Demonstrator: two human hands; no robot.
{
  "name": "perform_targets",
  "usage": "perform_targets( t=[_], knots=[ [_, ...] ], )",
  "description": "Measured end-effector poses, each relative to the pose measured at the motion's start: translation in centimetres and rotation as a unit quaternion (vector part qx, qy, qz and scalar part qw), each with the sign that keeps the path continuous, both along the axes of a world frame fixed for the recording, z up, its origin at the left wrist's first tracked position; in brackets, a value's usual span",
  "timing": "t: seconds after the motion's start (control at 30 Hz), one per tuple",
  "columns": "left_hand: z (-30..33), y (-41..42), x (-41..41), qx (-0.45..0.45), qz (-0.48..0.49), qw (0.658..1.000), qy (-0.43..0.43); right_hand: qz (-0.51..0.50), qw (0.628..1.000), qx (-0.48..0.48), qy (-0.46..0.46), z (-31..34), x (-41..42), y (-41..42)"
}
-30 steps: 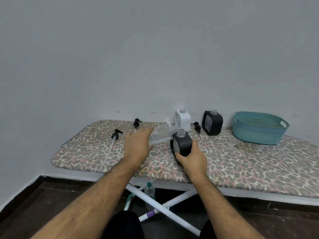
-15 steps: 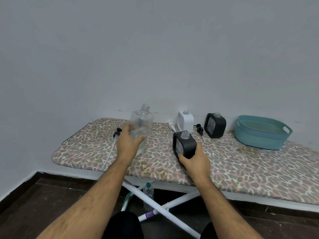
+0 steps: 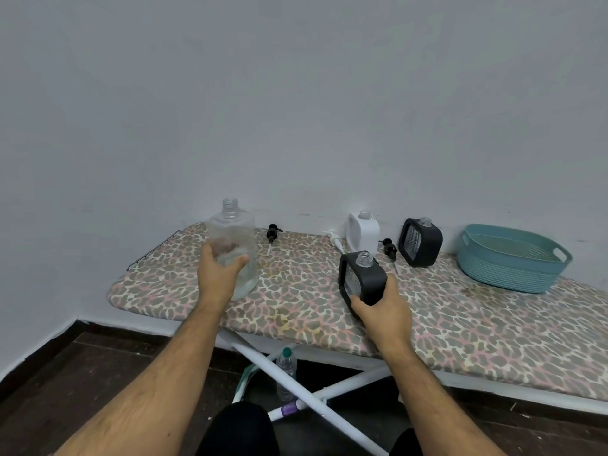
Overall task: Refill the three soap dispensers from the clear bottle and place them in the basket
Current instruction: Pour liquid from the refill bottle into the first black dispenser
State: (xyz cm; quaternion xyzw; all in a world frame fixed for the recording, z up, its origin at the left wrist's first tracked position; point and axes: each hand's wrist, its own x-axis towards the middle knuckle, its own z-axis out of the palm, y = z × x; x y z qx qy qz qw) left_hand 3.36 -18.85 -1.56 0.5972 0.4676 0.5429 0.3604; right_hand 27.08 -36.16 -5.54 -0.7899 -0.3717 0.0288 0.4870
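Note:
My left hand (image 3: 218,276) grips the clear bottle (image 3: 234,238), which stands upright and uncapped on the left part of the ironing board (image 3: 296,301). My right hand (image 3: 381,307) holds the near black dispenser (image 3: 362,276) by its lower side; its neck is open. A white dispenser (image 3: 363,232) and a second black dispenser (image 3: 420,241) stand uncapped by the wall. The teal basket (image 3: 511,258) sits at the right with nothing visible inside.
Two black pump heads (image 3: 272,232) (image 3: 390,250) and a white pump head (image 3: 335,240) lie loose on the board. Below the board are its white crossed legs (image 3: 306,390) and a small green-capped bottle (image 3: 286,373) on the dark floor.
The clear bottle was tilted over the near black dispenser's neck; my left hand has swung it left, turned it upright and lowered it onto the board. My right hand keeps its hold.

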Motion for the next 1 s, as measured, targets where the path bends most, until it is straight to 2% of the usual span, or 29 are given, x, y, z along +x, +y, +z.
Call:
perform_targets(
  t=[0.53, 1.0],
  knots=[
    [-0.2, 1.1, -1.2, -0.037, -0.079, 0.996, 0.021, 0.004, 1.0, 0.004, -0.001, 0.1, 0.0, 0.0],
    [-0.2, 0.7, -1.2, -0.036, -0.061, 0.997, 0.038, 0.012, 1.0, 0.019, 0.015, 0.2, 0.0, 0.0]
  ],
)
